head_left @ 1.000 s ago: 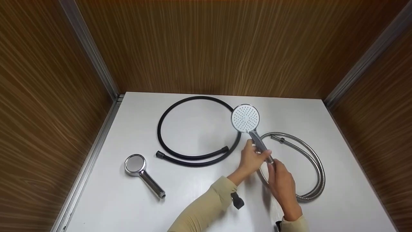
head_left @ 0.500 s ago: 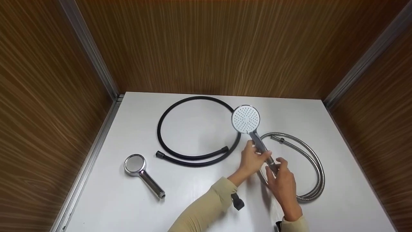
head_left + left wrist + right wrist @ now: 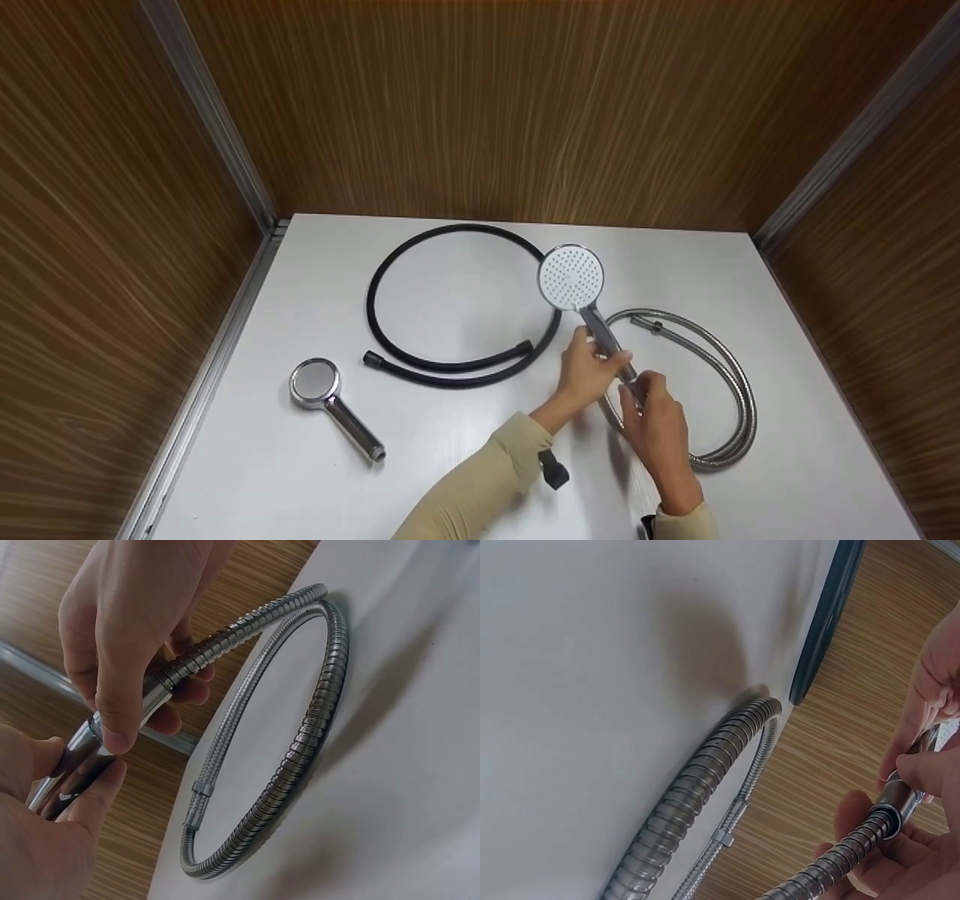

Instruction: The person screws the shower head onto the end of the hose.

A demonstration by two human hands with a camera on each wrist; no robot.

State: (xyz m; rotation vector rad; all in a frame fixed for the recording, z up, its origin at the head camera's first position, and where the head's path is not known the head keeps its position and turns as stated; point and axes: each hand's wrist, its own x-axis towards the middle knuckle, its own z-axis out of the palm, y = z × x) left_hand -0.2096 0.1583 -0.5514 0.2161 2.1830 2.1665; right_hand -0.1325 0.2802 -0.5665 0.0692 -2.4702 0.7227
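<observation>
A chrome hand shower (image 3: pixel 571 277) with a white dotted spray face is held up over the table. My left hand (image 3: pixel 585 373) grips its handle, thumb across the front. At the handle's lower end my right hand (image 3: pixel 660 431) pinches the smooth metal connector (image 3: pixel 900 799) of a silver shower hose (image 3: pixel 742 390). In the left wrist view the connector meets the end of the handle (image 3: pixel 67 772) in one line. The ribbed hose (image 3: pixel 225 641) runs from under my right fingers down to its coil on the table, its other end lying inside the coil.
A black hose (image 3: pixel 450 382) lies in a loop at the back middle of the white table (image 3: pixel 255 480). A second chrome shower head (image 3: pixel 315 381) with a dark handle lies at the left. Wood-grain panels (image 3: pixel 480 112) enclose the back and sides.
My right fingers spread off the connector about half a second ago and now close around it again. My left hand and the hand shower stay almost still.
</observation>
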